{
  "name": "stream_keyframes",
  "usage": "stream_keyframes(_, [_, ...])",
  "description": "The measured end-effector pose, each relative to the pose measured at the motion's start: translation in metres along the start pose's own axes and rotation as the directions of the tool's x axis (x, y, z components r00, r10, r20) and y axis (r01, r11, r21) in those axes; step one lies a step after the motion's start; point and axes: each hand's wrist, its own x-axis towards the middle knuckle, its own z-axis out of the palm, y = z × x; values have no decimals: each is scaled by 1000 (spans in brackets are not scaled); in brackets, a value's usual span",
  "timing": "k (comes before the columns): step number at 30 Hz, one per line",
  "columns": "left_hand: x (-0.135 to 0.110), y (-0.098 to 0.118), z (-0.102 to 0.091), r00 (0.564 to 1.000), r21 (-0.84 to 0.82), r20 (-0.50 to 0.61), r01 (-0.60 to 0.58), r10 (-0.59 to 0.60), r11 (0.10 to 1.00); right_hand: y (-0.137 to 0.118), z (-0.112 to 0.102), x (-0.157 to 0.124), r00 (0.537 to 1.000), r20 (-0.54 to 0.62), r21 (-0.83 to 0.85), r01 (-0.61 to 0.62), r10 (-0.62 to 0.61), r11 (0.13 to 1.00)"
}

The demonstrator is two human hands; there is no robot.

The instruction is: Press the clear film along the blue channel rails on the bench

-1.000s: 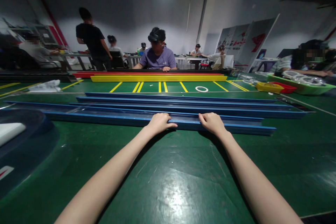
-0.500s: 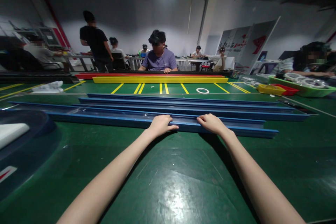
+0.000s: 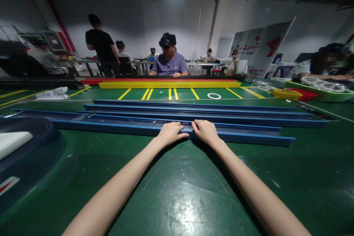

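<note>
Across the green table in front of me lies a long blue channel rail (image 3: 249, 136), its trough facing up. My left hand (image 3: 170, 133) grips its near wall, fingers over the edge and thumb along the outer side. Just to the right, my right hand (image 3: 205, 131) is curled over the same wall, its thumb hidden from view. A small gap separates the two hands. Behind this rail lies another blue channel rail (image 3: 276, 118), parallel to it and set further right.
Yellow (image 3: 168, 85) and red rails lie across the far side, before a seated person (image 3: 170, 64). A white ring (image 3: 214, 96) is on the table. At right stand a yellow tray (image 3: 287, 94) and a green tray (image 3: 329, 94). A dark rounded object (image 3: 41, 132) is at left.
My right hand has slid left along the near wall and is now close to my left hand. My left hand keeps its place on the blue rail.
</note>
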Motion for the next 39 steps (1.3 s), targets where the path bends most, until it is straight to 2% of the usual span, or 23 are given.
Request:
stream_keyframes(10, [-3, 1, 4, 998, 15, -62, -17, 18, 1000, 2, 15, -2, 972, -191, -67, 126, -137, 990])
stream_keyframes(18, [-2, 3, 2, 992, -74, -69, -112, 107, 991, 14, 17, -4, 959, -207, -68, 185, -195, 980])
stream_keyframes(21, [0, 8, 0, 987, -99, -88, -145, 136, 984, 22, 16, -7, 964, -191, -57, 175, -183, 983])
stream_keyframes(25, [1, 14, -1, 987, -41, -90, -134, 130, 990, 35, 15, -11, 967, -195, -64, 151, -161, 986])
stream_keyframes(33, [-1, 5, -4, 996, 50, -50, -73, 76, 996, 60, 12, -19, 974, -195, -108, 95, -115, 990])
stream_keyframes(39, [0, 6, -4, 994, 90, -57, -93, 98, 992, 77, 9, -24, 980, -191, -112, 36, -57, 993])
